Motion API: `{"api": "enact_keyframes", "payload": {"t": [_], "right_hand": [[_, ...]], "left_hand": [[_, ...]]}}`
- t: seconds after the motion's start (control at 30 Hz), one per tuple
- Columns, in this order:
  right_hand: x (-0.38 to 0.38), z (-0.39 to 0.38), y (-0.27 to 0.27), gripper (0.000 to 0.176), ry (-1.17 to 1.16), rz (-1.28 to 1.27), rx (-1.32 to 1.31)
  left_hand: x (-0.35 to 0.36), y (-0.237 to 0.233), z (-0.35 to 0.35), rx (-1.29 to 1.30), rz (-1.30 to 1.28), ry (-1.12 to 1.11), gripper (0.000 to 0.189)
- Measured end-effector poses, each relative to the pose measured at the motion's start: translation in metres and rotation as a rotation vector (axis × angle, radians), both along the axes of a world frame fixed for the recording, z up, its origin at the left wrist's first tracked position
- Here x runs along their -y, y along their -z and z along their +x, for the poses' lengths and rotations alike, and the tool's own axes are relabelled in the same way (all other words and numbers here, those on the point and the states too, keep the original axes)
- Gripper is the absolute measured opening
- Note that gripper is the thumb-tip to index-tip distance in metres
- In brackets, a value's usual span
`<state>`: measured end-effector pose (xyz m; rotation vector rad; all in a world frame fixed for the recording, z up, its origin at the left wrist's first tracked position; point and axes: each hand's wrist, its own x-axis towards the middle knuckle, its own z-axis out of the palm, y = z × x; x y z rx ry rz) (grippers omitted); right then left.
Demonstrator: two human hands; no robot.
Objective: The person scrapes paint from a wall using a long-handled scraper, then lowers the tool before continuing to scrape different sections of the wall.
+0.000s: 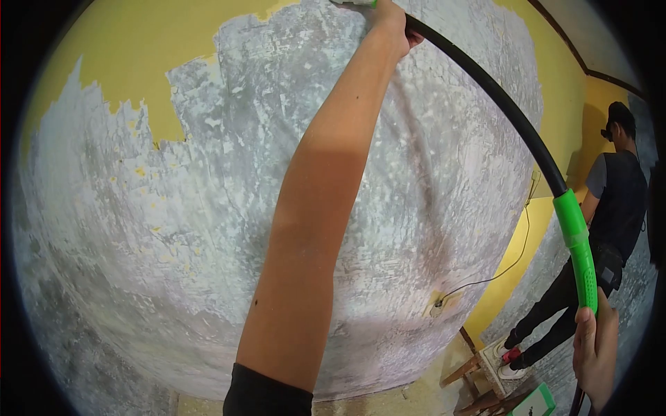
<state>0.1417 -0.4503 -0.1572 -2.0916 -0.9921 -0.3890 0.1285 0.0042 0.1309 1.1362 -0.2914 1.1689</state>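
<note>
2 hands of yours meet the long-handled tool (487, 81) in the head view, and it lies across the upper right of the wall (208, 229). Its long axis slants from the wall's top edge, by your left hand (390, 31), down past the wall's right edge to your right hand (596, 347). So the pale head (354, 2) is nearer your left, and the green grip (574, 229) nearer your right. Your right fingers curl around the grip's lower end, thumb along it; your left fingers look closed about the upper end, though most are hidden. The tube is black and smooth, seen as a bow. The wall shows scuffed grey and white, with yellow paint (125, 62) toward its top left corner. Beyond the tube, 1 person (624, 194) stands on a wooden bench (494, 371).
</note>
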Motion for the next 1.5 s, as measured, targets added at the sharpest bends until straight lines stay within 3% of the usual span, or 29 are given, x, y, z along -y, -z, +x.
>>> {"api": "enact_keyframes", "payload": {"t": [0.17,0.27,0.3,0.4,0.53,0.63,0.73,0.83,0.93,1.03,1.1,1.23,1.4,1.43,1.5], "right_hand": [[-0.004,-0.006,-0.004,0.050,-0.019,0.044,-0.080],[-0.013,-0.031,-0.029,0.032,-0.134,-0.178,0.025],[-0.005,-0.006,0.000,0.051,-0.164,0.012,-0.229],[-0.013,-0.006,-0.002,0.053,-0.072,0.030,-0.106],[-0.013,-0.008,-0.004,0.053,-0.083,0.083,-0.179],[-0.001,-0.006,-0.004,0.053,-0.051,-0.142,0.062],[-0.012,-0.028,-0.032,0.031,-0.074,-0.227,0.175],[-0.007,-0.020,-0.017,0.051,0.093,-0.077,-0.057],[-0.002,-0.023,-0.024,0.048,0.176,-0.185,0.150],[-0.004,-0.032,-0.042,0.035,0.033,-0.243,0.192],[0.003,-0.020,-0.027,0.041,0.168,-0.251,0.303],[-0.005,-0.027,-0.033,0.048,0.098,-0.118,0.084],[0.002,-0.031,-0.035,0.048,0.053,-0.247,0.017],[0.003,-0.029,-0.035,0.048,0.015,-0.284,0.001],[0.004,-0.027,-0.023,0.048,0.048,-0.227,0.103]], "left_hand": [[0.008,0.000,-0.001,0.033,-0.041,0.030,0.044],[-0.002,0.011,-0.002,-0.060,0.089,0.073,0.044],[-0.004,0.010,0.002,-0.055,0.066,0.069,0.043],[0.020,0.010,-0.008,-0.001,0.029,0.022,0.042],[0.012,0.005,-0.003,-0.054,-0.011,-0.024,0.044],[-0.014,0.007,0.011,-0.066,0.018,0.012,0.044],[0.017,0.012,-0.002,0.020,-0.030,0.064,0.044],[0.009,-0.002,0.001,0.030,0.023,0.068,0.046],[0.018,0.001,-0.002,0.050,-0.008,0.078,0.046],[0.013,-0.002,-0.001,0.039,0.016,0.074,0.046],[0.018,-0.003,-0.001,0.054,-0.003,0.093,0.046],[0.012,-0.016,0.005,0.022,-0.057,0.039,0.046],[0.012,0.003,-0.002,-0.004,-0.049,0.027,0.049],[0.009,0.008,-0.005,0.034,0.015,0.153,0.037],[0.006,0.013,-0.005,0.011,-0.017,0.079,0.037]]}}
